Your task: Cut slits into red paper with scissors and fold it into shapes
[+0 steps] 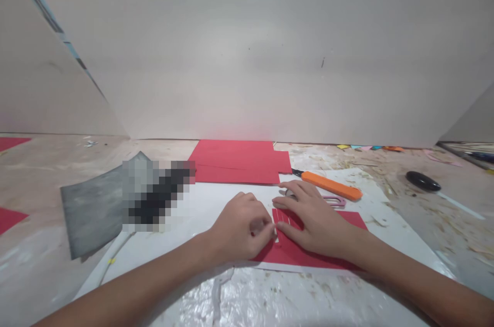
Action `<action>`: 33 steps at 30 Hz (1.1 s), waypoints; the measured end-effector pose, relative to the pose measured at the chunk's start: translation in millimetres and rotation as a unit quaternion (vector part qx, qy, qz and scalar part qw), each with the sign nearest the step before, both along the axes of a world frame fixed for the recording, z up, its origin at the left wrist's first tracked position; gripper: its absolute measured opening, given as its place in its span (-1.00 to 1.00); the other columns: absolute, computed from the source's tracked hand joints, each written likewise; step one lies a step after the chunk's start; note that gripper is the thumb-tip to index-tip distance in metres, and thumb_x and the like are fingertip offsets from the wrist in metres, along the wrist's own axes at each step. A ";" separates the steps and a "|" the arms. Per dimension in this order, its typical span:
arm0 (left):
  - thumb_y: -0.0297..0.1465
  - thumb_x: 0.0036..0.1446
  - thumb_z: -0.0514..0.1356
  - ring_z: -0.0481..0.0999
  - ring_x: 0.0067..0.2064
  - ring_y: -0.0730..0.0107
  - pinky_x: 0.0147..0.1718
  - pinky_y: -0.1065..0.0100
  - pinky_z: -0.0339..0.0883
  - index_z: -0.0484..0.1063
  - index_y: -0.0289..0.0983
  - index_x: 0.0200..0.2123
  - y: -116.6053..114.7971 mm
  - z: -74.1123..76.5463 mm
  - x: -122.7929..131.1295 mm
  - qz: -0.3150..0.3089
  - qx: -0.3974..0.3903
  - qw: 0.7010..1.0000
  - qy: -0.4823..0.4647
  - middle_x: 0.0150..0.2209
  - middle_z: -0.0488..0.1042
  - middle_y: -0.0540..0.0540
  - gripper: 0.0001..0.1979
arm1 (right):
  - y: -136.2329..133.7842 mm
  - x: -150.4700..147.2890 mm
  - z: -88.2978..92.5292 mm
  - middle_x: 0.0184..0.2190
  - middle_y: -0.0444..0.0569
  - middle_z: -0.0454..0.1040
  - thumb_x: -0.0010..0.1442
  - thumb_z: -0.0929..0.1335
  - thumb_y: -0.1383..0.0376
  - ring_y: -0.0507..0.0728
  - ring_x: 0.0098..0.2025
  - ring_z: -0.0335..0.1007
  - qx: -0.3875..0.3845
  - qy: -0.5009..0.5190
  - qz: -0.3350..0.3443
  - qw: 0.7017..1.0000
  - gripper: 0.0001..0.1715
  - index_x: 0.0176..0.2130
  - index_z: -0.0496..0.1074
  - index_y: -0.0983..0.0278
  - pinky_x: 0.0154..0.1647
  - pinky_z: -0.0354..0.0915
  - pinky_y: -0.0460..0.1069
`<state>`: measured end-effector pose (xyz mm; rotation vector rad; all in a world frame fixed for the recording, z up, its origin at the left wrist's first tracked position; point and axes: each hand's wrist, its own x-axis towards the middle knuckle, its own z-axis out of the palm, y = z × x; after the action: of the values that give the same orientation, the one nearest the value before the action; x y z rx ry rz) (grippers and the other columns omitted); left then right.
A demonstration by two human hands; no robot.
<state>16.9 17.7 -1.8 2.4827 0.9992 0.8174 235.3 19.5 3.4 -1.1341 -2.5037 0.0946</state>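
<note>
A small red paper sheet (309, 254) with several thin cut slits lies on a white board (208, 203). My left hand (241, 226) is curled, its fingertips pinched at the slit edge of the red sheet. My right hand (312, 219) lies flat on the same sheet with fingers stretched out, pressing it down. Just beyond the right hand are an orange utility knife (331, 186) and a pink paper clip (335, 200).
A larger red paper (239, 161) lies at the back by the wall. A grey mat (94, 208) and a blurred-out object (156, 193) sit to the left. A black-handled tool (423, 181) and coloured scraps (366, 148) lie at the right. Red sheets (10, 216) show at the far left.
</note>
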 end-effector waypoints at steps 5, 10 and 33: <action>-0.40 0.16 0.14 0.38 -0.32 0.30 -0.22 0.22 0.21 0.48 -0.23 -0.29 5.7 -1.8 1.1 0.061 -0.035 0.997 0.036 -0.36 0.53 -0.02 -0.88 | -1.5 -5.0 -10.5 0.15 0.10 0.32 0.22 0.38 0.16 0.37 0.18 0.14 -0.003 0.001 -0.007 1.000 -0.75 -0.10 0.50 0.17 0.13 0.19 0.31; -0.38 0.20 0.11 0.40 -0.28 0.27 -0.18 0.21 0.22 0.52 -0.22 -0.23 6.4 0.1 0.9 0.067 -0.045 0.996 0.044 -0.30 0.56 -0.04 -0.82 | -2.3 -11.0 -16.3 -0.01 0.03 0.44 0.20 0.37 0.37 0.28 0.09 0.23 0.023 0.058 0.003 0.998 -0.91 -0.28 0.51 0.21 0.09 0.22 0.23; -0.38 0.09 0.24 0.49 -0.37 0.40 -0.38 0.41 0.35 0.58 -0.25 -0.31 0.9 10.0 8.6 0.064 -0.257 0.951 -0.158 -0.34 0.58 -0.06 -0.88 | -10.3 -13.3 -17.5 -0.36 -0.05 0.39 0.18 0.34 0.43 0.17 -0.25 0.29 -0.035 0.189 -0.023 0.981 -0.85 -0.22 0.39 0.21 -0.28 0.24 0.06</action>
<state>25.5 18.5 8.1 1.8000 1.0940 0.8307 222.0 9.2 -14.1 -1.0837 -2.1504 0.3530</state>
